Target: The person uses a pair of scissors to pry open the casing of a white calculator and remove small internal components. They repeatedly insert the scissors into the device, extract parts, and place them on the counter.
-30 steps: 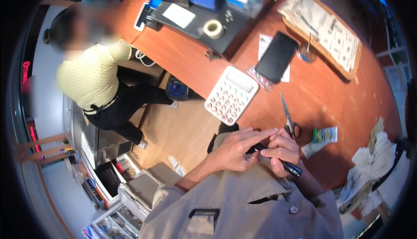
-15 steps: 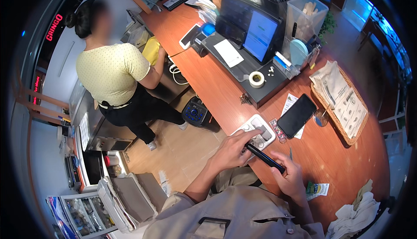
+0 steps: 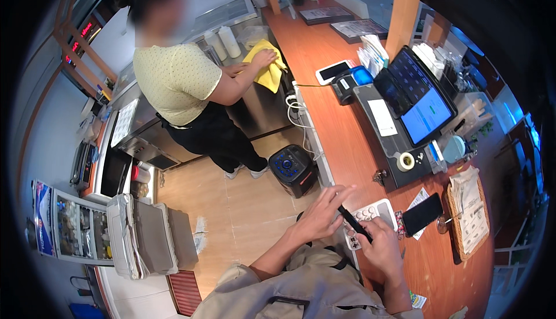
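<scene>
A slim black bar-shaped device (image 3: pixel 354 224), seen nearly edge-on, slants above the counter edge; its exact kind is unclear. My right hand (image 3: pixel 379 246) is closed around its near end, thumb along the top. My left hand (image 3: pixel 320 214) is at its far end, with fingers stretched out toward the upper right; whether they touch the device is hard to tell. Just beyond and partly behind my right hand lies a white tray (image 3: pixel 383 208) with round hollows. A black phone (image 3: pixel 423 214) lies on paper to the right of the tray.
On the wooden counter (image 3: pixel 333 133) stand a touchscreen terminal (image 3: pixel 427 116), a tape roll (image 3: pixel 405 161), a card reader (image 3: pixel 346 87) and a wicker basket (image 3: pixel 457 238). At left a person (image 3: pixel 176 81) handles a yellow cloth (image 3: pixel 269 70) over a steel worktop. A black speaker (image 3: pixel 292 168) stands on the floor.
My view has turned left, so the counter items sit farther right. My left fingers have lifted off the tray and point up-right. The person's yellow cloth now lies spread out under their hands.
</scene>
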A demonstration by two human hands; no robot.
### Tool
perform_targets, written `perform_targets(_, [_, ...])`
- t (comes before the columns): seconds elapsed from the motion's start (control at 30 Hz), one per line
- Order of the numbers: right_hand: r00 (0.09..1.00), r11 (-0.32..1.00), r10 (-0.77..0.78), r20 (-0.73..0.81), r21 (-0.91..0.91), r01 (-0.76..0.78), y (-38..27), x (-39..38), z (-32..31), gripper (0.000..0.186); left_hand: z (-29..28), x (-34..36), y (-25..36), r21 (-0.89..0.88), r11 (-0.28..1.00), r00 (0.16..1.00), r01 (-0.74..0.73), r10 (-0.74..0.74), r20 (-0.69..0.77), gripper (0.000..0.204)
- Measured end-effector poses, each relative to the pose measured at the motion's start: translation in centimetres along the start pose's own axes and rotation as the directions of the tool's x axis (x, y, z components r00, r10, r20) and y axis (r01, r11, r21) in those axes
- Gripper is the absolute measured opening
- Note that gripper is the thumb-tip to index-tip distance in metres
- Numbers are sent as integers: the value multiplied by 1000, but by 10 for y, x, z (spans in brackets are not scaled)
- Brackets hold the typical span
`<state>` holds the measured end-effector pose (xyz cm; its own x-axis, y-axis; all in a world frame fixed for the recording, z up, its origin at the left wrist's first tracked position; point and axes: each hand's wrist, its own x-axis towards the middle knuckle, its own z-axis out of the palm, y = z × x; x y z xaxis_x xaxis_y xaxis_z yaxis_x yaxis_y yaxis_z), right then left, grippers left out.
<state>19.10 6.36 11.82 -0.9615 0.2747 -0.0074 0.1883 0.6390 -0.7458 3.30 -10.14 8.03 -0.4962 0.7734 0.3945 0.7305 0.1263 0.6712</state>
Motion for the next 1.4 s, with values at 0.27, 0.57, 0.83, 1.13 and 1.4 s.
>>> perform_targets(0.27, [921,975,-111,-373,-218,29,12,125,-57,43,-50,-7,-43,-132,988,978,84,-108,-179,78])
perform_targets(0.57, [929,781,-201,-311,-623,-39,52,238,-45,31,9,-101,-226,-121,860,864,495,-472,175,59])
perform_targets(0.83, [904,732,-145,-402,-659,-175,51,239,-44,33,2,-376,-307,427,382,130,820,-850,511,47])
perform_targets(1.13, [852,808,-356,-384,-585,74,2,199,-43,25,4,-415,-242,86,0,-21,996,-970,243,45])
perform_targets(1.4, [832,860,-510,-218,-132,493,-41,119,-11,18,54,-419,-173,-128,-25,-8,991,-991,132,44])
